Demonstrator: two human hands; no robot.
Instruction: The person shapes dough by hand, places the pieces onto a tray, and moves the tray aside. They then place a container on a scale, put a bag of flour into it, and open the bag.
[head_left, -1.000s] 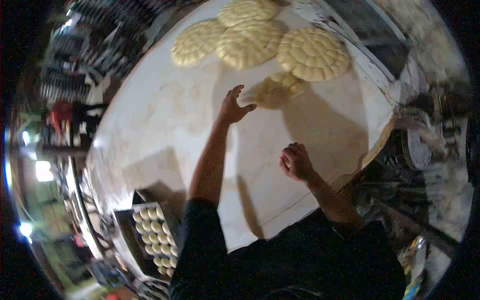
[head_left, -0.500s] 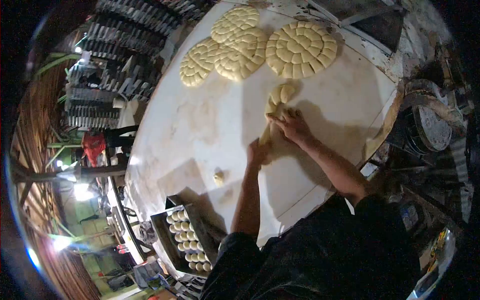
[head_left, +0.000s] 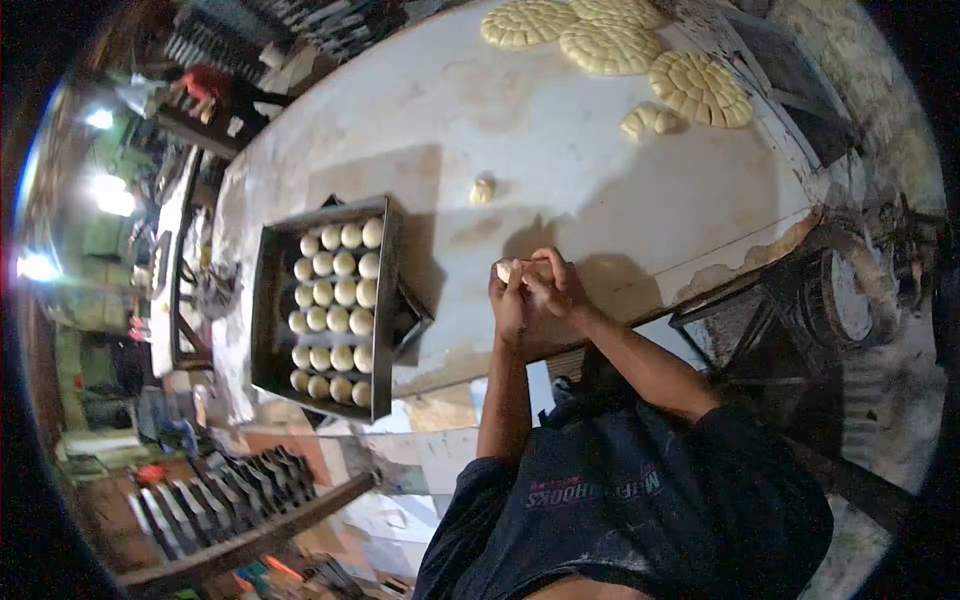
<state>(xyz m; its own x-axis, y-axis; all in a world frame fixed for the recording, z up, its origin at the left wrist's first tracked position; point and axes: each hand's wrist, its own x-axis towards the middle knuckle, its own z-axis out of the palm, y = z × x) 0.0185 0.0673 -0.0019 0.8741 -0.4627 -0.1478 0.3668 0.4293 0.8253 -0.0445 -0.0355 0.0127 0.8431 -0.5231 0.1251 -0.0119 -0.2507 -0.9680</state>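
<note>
Close to the near edge of the table my left hand [head_left: 508, 308] is closed around a small pale piece of dough [head_left: 509, 270], whose top shows above the fingers. My right hand [head_left: 556, 286] meets it from the right, fingers curled and pressed to the same dough; part of the dough is hidden between the hands. Farther up the table lies a short cut strip of dough [head_left: 650, 121]. A lone small dough lump [head_left: 483, 190] sits just beyond my hands. To the left, a dark metal tray [head_left: 382, 330] holds rows of round dough balls [head_left: 343, 292].
Large flat rounds of segmented dough [head_left: 610, 46] lie at the far end of the table [head_left: 420, 120]. A dark round metal container [head_left: 850, 295] stands off the right edge. Below left is a rack of metal pieces [head_left: 225, 500]. A person in red [head_left: 205, 85] is in the background.
Both hands have come off the dough strip and back toward my body, now with a small piece between them. The strip stays on the table, shorter. The view has swung left toward the tray.
</note>
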